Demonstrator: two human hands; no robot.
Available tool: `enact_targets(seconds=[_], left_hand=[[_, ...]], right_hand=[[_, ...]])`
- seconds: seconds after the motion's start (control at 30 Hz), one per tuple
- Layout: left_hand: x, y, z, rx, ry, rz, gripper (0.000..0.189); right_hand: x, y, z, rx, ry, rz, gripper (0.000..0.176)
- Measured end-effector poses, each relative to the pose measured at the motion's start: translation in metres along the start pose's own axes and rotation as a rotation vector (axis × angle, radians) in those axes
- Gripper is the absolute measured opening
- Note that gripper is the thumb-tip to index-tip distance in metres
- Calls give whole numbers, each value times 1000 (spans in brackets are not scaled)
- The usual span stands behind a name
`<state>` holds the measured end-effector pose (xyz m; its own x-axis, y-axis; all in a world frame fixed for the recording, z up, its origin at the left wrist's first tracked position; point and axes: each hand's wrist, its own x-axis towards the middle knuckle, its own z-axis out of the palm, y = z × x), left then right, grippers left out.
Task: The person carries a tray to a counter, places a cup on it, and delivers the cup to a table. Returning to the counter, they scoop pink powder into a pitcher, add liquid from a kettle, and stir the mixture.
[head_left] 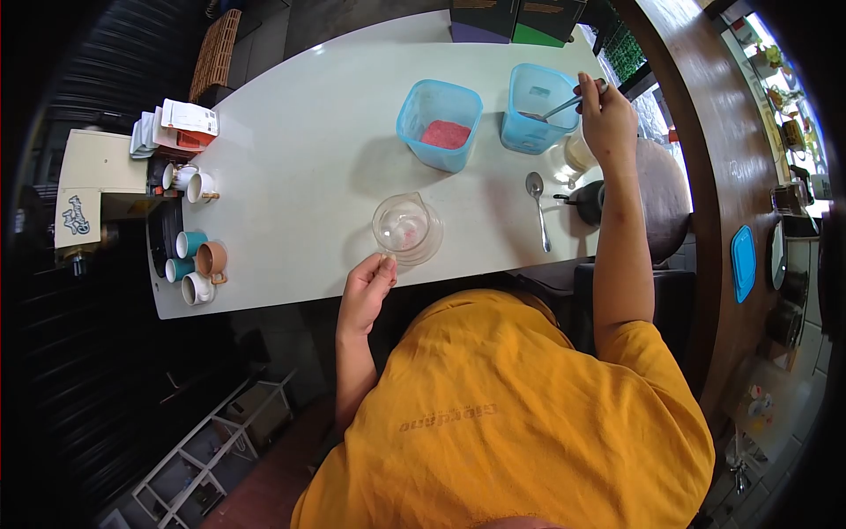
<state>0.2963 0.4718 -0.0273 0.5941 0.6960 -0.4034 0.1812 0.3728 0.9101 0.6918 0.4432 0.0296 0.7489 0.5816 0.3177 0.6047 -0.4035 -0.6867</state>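
My left hand (366,295) pinches the edge or handle of a small clear glass jug (410,245) near the table's front edge. A little pinkish residue shows at the jug's bottom. Farther right, my right hand (608,128) is closed around the handle of a spoon (561,108). The spoon's bowl end dips into a light-blue plastic container (522,134), over what looks like dark contents. To its left, a second light-blue container (451,160) holds pink powder (445,134). Another metal spoon (540,216) lies on the table, below the right container.
Beside my right forearm are a clear glass vessel (578,155) and a dark pot with a handle (589,204). Several cups (210,258) line the left side of the white table (291,176). Dark boxes (483,19) stand at the back. A blue lid (744,263) rests on the wooden ledge.
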Motion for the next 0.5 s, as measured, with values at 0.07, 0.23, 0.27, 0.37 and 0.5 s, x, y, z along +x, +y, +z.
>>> enact_targets(seconds=[0.07,0.23,0.27,0.37,0.5], left_hand=[[-1,1,1,-2,5,-13,28],[0,1,2,-3,-1,-20,28],[0,2,3,1,-5,-23,28],[3,4,5,18,-18,-42,29],[10,9,9,13,-80,-36,29]], right_hand=[[-1,-3,-5,24,13,59,39],[0,5,-17,57,145,164,40],[0,6,-21,85,188,189,40],[3,19,-32,193,252,143,40],[-7,6,-60,361,367,83,38]])
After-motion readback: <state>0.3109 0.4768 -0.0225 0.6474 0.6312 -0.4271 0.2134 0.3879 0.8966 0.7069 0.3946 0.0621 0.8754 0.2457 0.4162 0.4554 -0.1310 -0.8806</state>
